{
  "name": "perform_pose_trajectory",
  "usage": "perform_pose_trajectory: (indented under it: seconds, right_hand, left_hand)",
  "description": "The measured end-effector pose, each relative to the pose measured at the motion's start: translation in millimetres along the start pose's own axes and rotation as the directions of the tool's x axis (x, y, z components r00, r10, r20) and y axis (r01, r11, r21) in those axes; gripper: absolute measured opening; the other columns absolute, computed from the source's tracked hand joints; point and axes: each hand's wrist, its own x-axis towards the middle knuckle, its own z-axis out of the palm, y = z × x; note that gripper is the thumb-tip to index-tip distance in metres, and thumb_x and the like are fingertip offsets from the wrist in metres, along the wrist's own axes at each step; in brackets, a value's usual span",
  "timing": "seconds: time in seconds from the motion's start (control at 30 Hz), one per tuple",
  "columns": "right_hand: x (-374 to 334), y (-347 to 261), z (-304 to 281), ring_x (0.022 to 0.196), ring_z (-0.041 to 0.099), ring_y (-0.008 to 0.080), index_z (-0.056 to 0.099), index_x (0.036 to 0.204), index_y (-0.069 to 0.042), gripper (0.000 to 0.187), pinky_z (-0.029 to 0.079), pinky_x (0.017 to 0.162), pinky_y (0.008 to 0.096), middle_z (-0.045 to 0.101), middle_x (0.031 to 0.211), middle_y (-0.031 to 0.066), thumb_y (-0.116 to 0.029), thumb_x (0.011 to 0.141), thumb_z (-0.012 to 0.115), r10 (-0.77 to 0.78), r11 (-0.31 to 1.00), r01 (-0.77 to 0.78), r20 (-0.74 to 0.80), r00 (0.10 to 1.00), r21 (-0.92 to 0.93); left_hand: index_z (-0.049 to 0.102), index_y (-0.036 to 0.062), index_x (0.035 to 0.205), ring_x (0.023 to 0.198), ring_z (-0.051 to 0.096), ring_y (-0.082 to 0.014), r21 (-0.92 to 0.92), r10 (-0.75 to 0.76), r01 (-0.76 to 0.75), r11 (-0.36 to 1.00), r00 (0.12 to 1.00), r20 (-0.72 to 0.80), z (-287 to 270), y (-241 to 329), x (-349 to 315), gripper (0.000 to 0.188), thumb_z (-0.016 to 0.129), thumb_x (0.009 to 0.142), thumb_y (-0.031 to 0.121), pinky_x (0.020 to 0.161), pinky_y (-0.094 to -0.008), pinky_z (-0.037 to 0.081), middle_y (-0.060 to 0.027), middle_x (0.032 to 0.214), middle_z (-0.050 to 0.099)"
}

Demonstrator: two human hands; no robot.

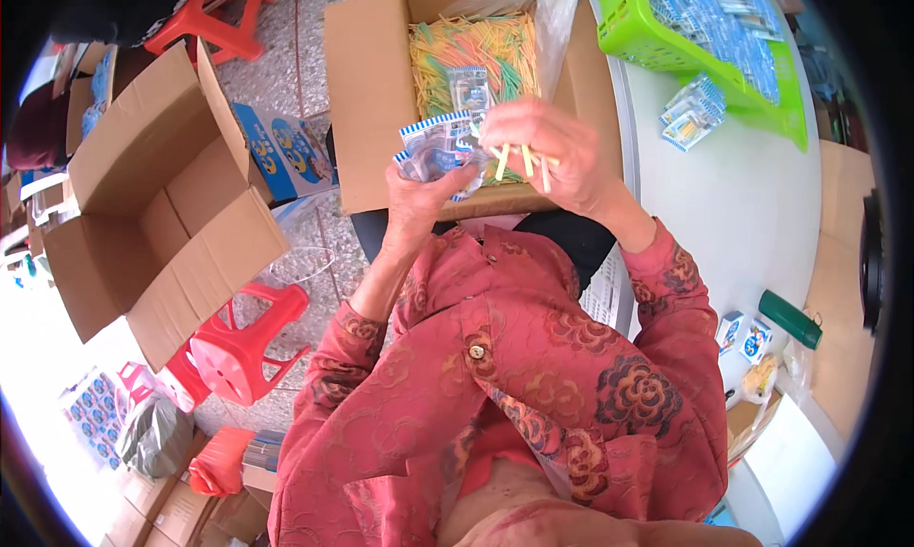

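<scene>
Pinching a few packets (pixel 433 147), the left hand (pixel 424 195) sits at twelve o'clock, thumb laid over their near side and fingers closed behind. The right hand (pixel 550 147), just beside it toward one o'clock, is curled around pale sticks (pixel 527 159) whose ends poke out toward six o'clock; its fingertips are blurred, so I cannot tell whether they touch the packets. Both hands are over the box (pixel 367 119), where a heap (pixel 519 47) of coloured sticks lies at twelve, with another packet (pixel 468 88) showing above it.

The packets look feather-light, floppy and probably slippery; their striped edge, at eleven o'clock on the bunch, seems the surest hold. The sticks look light, stiff and thin, likely to snap if bent, so a loose grip at mid-length should suit. More packets fill the basket (pixel 628 40) at one o'clock.
</scene>
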Motion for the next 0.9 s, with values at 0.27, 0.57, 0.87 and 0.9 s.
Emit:
perform_pose_trajectory:
  seconds: [0.27, 0.57, 0.87, 0.9]
  right_hand:
    - [0.0, -5.4, -1.7, 0.077, 0.058, 0.0247, 0.058, 0.087, -0.002, 0.023, 0.048, 0.065, 0.0314, 0.059, 0.087, 0.0104, 0.008, 0.066, 0.057, -0.052, 0.997, 0.047, 0.087, 0.995, 0.06]
    - [6.9, -10.8, -0.7, 0.075, 0.058, 0.0194, 0.057, 0.086, -0.001, 0.013, 0.046, 0.067, 0.0271, 0.059, 0.085, 0.0085, 0.0, 0.074, 0.062, 0.226, 0.952, -0.262, 0.211, 0.951, 0.161]
    - [11.8, -11.1, -1.0, 0.076, 0.054, 0.008, 0.056, 0.092, -0.002, 0.01, 0.043, 0.068, 0.0217, 0.058, 0.083, 0.0022, -0.003, 0.082, 0.058, 0.463, 0.761, -0.534, 0.268, 0.845, 0.368]
    - [11.6, -11.4, -0.6, 0.076, 0.054, 0.0076, 0.056, 0.093, -0.002, 0.011, 0.043, 0.068, 0.0215, 0.058, 0.083, 0.002, -0.002, 0.082, 0.058, 0.482, 0.766, -0.549, 0.267, 0.835, 0.334]
  left_hand:
    - [0.054, 0.0035, 0.1, 0.083, 0.056, -0.0108, -0.058, -0.1, 0.102, 0.993, 0.994, 0.037, -8.1, 2.8, -2.9, 0.035, 0.067, 0.068, -0.003, 0.071, -0.0255, 0.047, -0.0018, 0.093, 0.058]
    - [0.06, -0.0002, 0.093, 0.069, 0.055, -0.0071, 0.063, 0.004, -0.008, 0.998, 0.998, 0.063, -9.8, -1.7, 0.7, 0.027, 0.069, 0.069, 0.004, 0.063, -0.0223, 0.046, -0.0007, 0.08, 0.061]
    - [0.062, 0.0003, 0.092, 0.063, 0.051, -0.0032, 0.165, 0.074, -0.087, 0.982, 0.993, 0.087, -10.2, 2.0, 4.1, 0.022, 0.067, 0.071, 0.003, 0.057, -0.0195, 0.043, 0.0011, 0.075, 0.06]
    - [0.062, 0.0003, 0.092, 0.063, 0.051, -0.0032, 0.166, 0.072, -0.087, 0.982, 0.993, 0.092, -10.9, 2.6, 4.2, 0.022, 0.067, 0.071, 0.003, 0.057, -0.0195, 0.043, 0.0011, 0.075, 0.06]
